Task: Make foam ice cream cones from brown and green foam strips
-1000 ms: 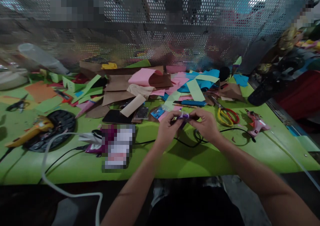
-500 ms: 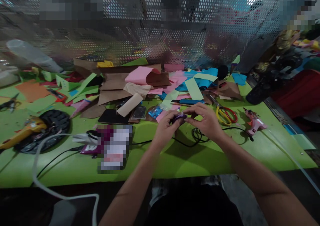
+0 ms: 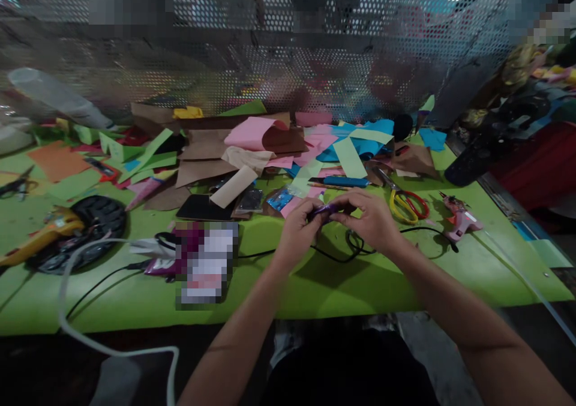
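Over a green table (image 3: 324, 295), a person's bare hands are working at a small purple piece (image 3: 323, 210). The left hand (image 3: 299, 226) is pinching it between thumb and fingers, while the right hand (image 3: 371, 217) is gripping its other side with the fingertips; the fingers are hiding much of its shape. The piece is sitting between the two hands, above the table's middle. Below them, a black cord (image 3: 338, 261) is running across the tabletop and looping near the right wrist. Just beyond the left hand, a packet of blue bits (image 3: 279, 200) is lying by a pink sheet. To the right, scissors (image 3: 398, 191) with one yellow and one red loop are resting near the right hand, and farther out a pink glue gun (image 3: 461, 221) is standing. On the left, a yellow tool (image 3: 38, 238) is lying over a round black tray (image 3: 110, 214), and a white cable (image 3: 117, 353) is hanging past the near edge. Behind the hands, a blue-handled tool (image 3: 345, 182) is lying before a paper heap (image 3: 252, 133), where pink, blue, green and brown sheets are overlapping. A perforated screen (image 3: 270, 67) is rising behind it all.
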A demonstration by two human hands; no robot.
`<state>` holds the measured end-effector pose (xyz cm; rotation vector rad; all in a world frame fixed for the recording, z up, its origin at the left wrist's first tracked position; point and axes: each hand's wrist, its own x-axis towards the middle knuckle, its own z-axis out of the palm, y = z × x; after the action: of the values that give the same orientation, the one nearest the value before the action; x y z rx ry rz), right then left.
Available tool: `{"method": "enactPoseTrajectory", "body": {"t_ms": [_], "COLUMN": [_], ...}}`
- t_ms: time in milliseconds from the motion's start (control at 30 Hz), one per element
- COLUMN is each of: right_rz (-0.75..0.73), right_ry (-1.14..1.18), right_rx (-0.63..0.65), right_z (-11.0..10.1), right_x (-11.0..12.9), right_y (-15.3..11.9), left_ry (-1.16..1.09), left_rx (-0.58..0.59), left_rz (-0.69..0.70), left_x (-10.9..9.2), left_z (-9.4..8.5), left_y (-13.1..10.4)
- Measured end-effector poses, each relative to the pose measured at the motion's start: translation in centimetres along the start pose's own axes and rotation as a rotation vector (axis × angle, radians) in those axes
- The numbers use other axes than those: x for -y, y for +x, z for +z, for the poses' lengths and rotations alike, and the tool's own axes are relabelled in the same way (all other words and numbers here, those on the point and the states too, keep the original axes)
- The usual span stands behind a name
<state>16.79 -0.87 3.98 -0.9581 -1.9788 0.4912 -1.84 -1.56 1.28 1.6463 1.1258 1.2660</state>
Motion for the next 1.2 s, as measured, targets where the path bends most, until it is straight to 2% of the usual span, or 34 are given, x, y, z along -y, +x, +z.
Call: {"method": "enactPoseTrajectory", "body": {"t_ms": [300, 633, 833, 1000, 1200], "right_rz": [0.021, 0.077, 0.108, 0.191, 0.408], "right_ry": [-0.011, 0.107, 0.137, 0.285, 0.581], "right_rx": [0.000, -0.040, -0.020, -0.036, 0.025], "right_z": [-0.1, 0.3, 0.2, 0.4, 0.5], "right_x": [0.1, -0.5, -0.4, -0.8, -1.4], "right_y": [0.1, 0.0, 0.0, 0.1, 0.4], "left_ry": [0.046, 0.045, 0.037, -0.019, -0.008], "left_rx": [0.008, 0.017, 0.019, 0.015, 0.025], "left_rz": [0.016, -0.038, -0.060, -0.103, -0.122], "left_x": [0.2, -0.2, -0.4, -0.4, -0.7], "left_z": [0.2, 0.1, 0.1, 0.3, 0.1], "left_y": [0.1, 0.1, 0.2, 0.1, 0.2]}}
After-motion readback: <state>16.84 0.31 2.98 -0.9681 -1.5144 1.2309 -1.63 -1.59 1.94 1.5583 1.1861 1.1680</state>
